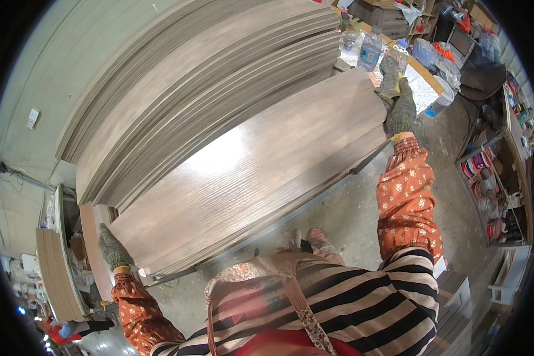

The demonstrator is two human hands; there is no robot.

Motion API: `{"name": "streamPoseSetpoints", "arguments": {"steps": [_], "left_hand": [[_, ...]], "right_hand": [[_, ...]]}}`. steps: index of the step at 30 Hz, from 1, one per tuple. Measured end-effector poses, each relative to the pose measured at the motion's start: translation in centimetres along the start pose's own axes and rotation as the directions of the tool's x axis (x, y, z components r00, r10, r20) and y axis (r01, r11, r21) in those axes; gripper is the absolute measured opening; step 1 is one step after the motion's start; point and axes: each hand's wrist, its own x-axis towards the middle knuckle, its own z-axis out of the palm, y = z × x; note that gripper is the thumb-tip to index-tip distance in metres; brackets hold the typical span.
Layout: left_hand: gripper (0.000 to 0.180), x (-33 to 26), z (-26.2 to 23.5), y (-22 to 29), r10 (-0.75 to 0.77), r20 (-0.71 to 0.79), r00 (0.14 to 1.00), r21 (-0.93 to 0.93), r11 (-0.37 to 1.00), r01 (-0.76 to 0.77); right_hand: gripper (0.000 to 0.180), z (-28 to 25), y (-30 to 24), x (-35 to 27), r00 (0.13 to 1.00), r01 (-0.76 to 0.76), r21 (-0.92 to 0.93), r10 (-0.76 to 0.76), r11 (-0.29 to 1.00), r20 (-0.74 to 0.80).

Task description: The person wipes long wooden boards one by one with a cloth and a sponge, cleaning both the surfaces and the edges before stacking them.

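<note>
A long wood-grain board (243, 172) lies across the front, a bright glare on its upper face. At its left end is my left hand (114, 249), in a grey-green knitted glove, holding the short edge. My right hand (401, 113), gloved the same way, grips the far right end near the corner. The undersides of both hands are hidden. Just beyond the right fingers sits a grey-green, cloth-like item (391, 68) with a yellow patch; whether that hand touches it I cannot tell. More boards show beneath the front edge of the top one.
Tall stacks of similar boards (219, 77) stand behind, against a pale wall (47, 77). Water bottles (371, 48) stand on a table at the back right, with a white bucket (440, 101) beside it. Shelves with coloured rolls (480, 163) stand right. Another person (65, 333) is at lower left.
</note>
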Motion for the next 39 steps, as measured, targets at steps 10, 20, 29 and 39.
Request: {"name": "streamPoseSetpoints", "arguments": {"steps": [10,20,29,39], "left_hand": [[0.035,-2.2,-1.7,-7.9,-0.146,-0.466,0.873,-0.822,0.436,-0.366],[0.047,-16.3,0.6,0.9,-0.46,-0.226,0.859,-0.936,0.346,-0.061],[0.04,-15.0,0.7,1.2,-0.434,-0.107,0.895,-0.963,0.269,0.015],[0.041,-14.7,-1.4,-2.9,-0.106,-0.039,0.994,-0.769,0.638,0.038]], "right_hand": [[0.044,-3.2,1.2,2.7,0.912,-0.204,0.637,-0.093,0.743,0.4],[0.044,-6.5,2.0,-0.9,0.898,0.44,-0.146,-0.437,0.886,0.054],[0.035,-5.4,4.2,1.6,0.924,0.383,-0.168,-0.374,0.908,0.083],[0.055,-4.5,-0.6,-5.2,0.785,0.618,-0.613,-0.349,0.492,0.512]]}}
